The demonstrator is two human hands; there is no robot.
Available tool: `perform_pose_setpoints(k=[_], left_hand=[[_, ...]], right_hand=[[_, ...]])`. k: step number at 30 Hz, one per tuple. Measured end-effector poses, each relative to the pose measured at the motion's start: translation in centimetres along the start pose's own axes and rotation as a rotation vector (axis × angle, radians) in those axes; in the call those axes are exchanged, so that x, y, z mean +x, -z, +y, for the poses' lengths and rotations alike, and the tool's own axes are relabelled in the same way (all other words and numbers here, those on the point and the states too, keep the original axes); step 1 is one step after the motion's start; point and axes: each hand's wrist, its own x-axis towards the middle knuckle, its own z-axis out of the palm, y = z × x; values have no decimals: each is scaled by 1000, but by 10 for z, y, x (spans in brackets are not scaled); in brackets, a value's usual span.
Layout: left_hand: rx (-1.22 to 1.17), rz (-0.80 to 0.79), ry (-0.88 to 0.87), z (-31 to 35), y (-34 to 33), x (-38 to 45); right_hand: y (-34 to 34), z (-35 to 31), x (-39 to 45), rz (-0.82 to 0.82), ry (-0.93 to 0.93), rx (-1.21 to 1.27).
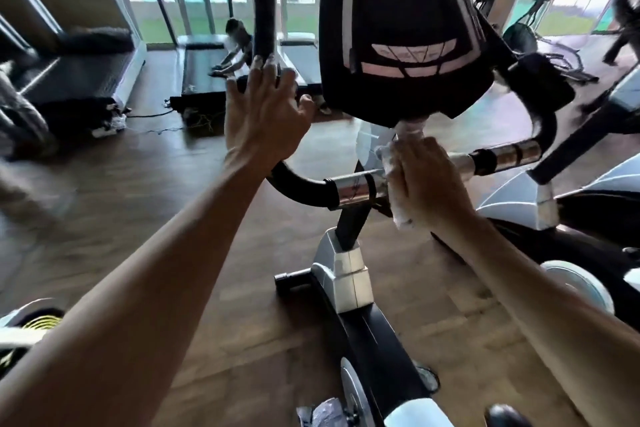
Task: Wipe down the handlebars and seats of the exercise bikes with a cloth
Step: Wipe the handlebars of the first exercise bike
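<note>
The right hand (pixel 427 180) is curled around a white cloth (pixel 394 184), pressing it on the handlebar (pixel 353 189) at the middle of the exercise bike (pixel 349 274), just below the console (pixel 405 31). The left hand (pixel 263 114), fingers straight and spread, touches an upright black bar (pixel 264 0). Treadmills (pixel 204 73) stand behind on the wooden floor (pixel 138 201).

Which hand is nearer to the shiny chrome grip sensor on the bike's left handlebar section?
Right. The right hand, holding a white cloth, is beside the chrome grip sensor; the left hand is higher, on the black upright bar.
</note>
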Motion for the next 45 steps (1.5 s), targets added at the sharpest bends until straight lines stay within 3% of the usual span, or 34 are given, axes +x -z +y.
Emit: perform_pose_setpoints(k=[2, 7, 11, 16, 19, 21, 24, 26, 28, 31, 35, 38, 40, 44, 45], left_hand=[[5, 14, -3, -1, -2, 0], [8, 14, 23, -2, -7, 4], [25, 13, 4, -2, -4, -1], [45, 8, 3, 0, -2, -1], [51, 0, 8, 0, -3, -1], [52, 0, -4, -1, -2, -3], [44, -16, 4, 0, 0, -4], [49, -28, 14, 2, 3, -4], [46, -31, 16, 3, 4, -5], [42, -20, -4, 3, 5, -7], [59, -32, 5, 4, 4, -7], [44, -47, 14, 4, 4, -7], [46, -57, 6, 4, 5, -7], [43, -47, 11, 6, 6, -8], [45, -47, 13, 7, 7, -8]], right_hand=[[8, 13, -2, -2, 56, -38], [2, -14, 14, 18, -138, 94], [0, -26, -1, -3, 39, 156], [8, -10, 23, -95, -151, 196], [-1, -28, -4, 66, 7, 202], [5, -17, -7, 40, 75, 251], [9, -13, 21, -80, -162, 268], [2, -26, 22, -50, -223, 215], [-3, -35, 8, 11, -114, 212], [5, -14, 0, -52, 32, 276], [3, -21, 21, -45, -223, 305], [-6, -28, -5, 84, -77, 273], [-3, -13, -11, 68, 33, 309], [3, -27, 23, -79, -266, 267], [1, -38, 20, -53, -248, 222]])
